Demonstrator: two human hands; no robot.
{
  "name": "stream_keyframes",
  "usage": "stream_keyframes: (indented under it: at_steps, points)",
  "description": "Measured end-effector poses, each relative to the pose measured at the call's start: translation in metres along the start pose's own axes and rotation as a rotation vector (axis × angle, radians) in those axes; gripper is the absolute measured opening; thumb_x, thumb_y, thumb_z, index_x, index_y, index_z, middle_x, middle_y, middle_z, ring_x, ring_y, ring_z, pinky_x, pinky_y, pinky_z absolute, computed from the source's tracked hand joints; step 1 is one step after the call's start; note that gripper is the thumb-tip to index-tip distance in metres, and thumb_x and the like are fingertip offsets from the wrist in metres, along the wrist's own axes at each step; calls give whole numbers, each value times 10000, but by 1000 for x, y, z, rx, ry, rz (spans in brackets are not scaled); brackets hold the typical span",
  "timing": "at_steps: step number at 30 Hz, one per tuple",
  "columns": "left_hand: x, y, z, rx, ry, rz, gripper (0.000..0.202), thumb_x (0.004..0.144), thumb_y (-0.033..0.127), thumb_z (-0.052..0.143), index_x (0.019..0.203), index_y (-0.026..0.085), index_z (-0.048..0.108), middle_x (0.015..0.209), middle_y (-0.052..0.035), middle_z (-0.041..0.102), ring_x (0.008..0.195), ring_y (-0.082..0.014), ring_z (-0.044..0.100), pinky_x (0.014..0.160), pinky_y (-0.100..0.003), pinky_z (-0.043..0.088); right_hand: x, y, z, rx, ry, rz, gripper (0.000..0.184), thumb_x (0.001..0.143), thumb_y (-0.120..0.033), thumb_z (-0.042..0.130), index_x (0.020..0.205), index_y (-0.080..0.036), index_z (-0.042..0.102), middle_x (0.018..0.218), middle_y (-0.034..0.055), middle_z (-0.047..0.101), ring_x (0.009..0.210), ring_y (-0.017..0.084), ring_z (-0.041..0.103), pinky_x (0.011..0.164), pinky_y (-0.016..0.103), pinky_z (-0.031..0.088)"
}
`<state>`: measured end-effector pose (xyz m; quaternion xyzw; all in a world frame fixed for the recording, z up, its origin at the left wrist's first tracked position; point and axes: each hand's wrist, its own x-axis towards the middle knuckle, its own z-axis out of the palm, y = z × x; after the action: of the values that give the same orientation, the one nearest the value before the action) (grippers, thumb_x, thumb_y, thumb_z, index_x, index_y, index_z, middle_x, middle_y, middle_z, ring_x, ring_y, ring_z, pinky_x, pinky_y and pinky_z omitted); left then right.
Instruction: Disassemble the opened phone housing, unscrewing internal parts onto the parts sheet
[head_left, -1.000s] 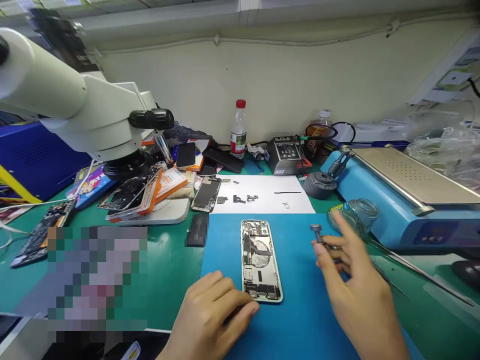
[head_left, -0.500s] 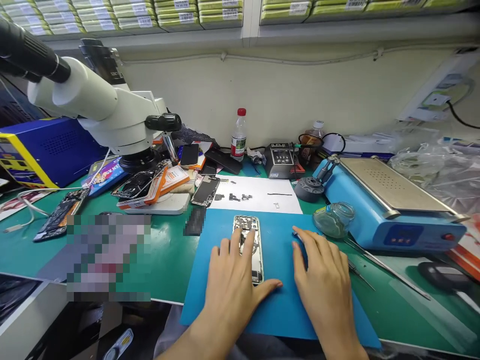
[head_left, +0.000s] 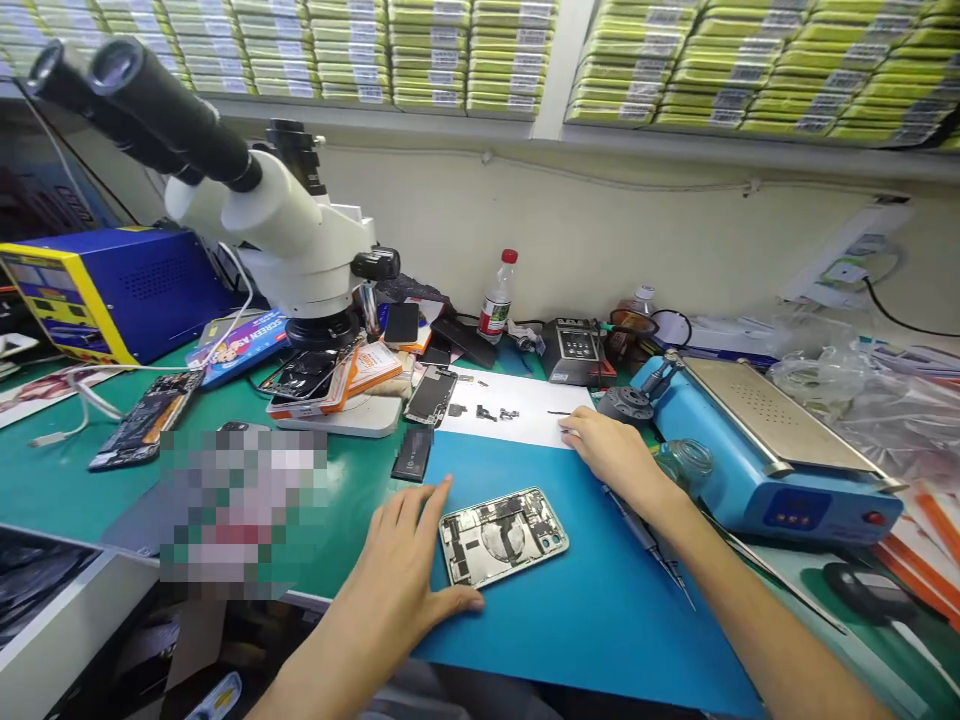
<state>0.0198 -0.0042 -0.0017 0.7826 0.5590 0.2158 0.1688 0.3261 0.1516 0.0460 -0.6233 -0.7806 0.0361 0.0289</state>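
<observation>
An opened phone housing (head_left: 504, 538) with its inner parts showing lies turned sideways on the blue mat (head_left: 570, 630). My left hand (head_left: 405, 560) is around its left end, thumb and fingers spread apart; whether they touch the frame I cannot tell. Over the right end of the white paper (head_left: 525, 392), my right hand (head_left: 611, 450) pinches at a small SIM tray (head_left: 565, 430), mostly covered by the fingertips. Just above them is a thin black strip (head_left: 557, 412). A screwdriver (head_left: 645, 535) lies on the mat beneath my right forearm.
Small phone parts (head_left: 487, 412) lie on the paper. Left of it are a screen (head_left: 431, 395) and a black battery (head_left: 412, 454). A microscope (head_left: 300, 240) stands back left; a glass jar (head_left: 686, 460), tweezers (head_left: 780, 580) and a blue heating plate machine (head_left: 787, 470) are at right.
The phone housing has turned from upright to sideways. My right hand has reached forward to the paper, and the screwdriver now lies on the mat. My left hand has shifted to the housing's left end.
</observation>
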Motion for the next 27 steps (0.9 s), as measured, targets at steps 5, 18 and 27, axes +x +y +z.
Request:
stream_keyframes:
  at_steps: [5, 18, 27]
  points:
    - [2, -13, 0, -91, 52, 16, 824, 833, 335, 991, 1533, 288, 560, 1469, -106, 704, 1388, -384, 647, 1140, -552, 543, 3, -3, -5, 116, -9, 89, 407, 1066, -447, 717, 1378, -188, 677, 1386, 114, 689, 1194, 251, 708, 1019, 480, 637]
    - [-13, -20, 9, -116, 227, 279, 468, 954, 156, 861, 1234, 291, 510, 1496, -91, 607, 1142, -268, 707, 1043, -531, 616, -59, -126, -32, 745, -145, -198, 201, 989, -405, 678, 955, -271, 824, 990, 6, 829, 912, 190, 762, 809, 299, 571]
    - [-14, -20, 13, -134, 239, 296, 412, 983, 126, 798, 1226, 293, 510, 1494, -87, 587, 1028, -220, 747, 920, -428, 674, -54, -125, -29, 832, -181, -160, 212, 979, -392, 682, 921, -236, 814, 948, 20, 820, 877, 189, 751, 793, 296, 566]
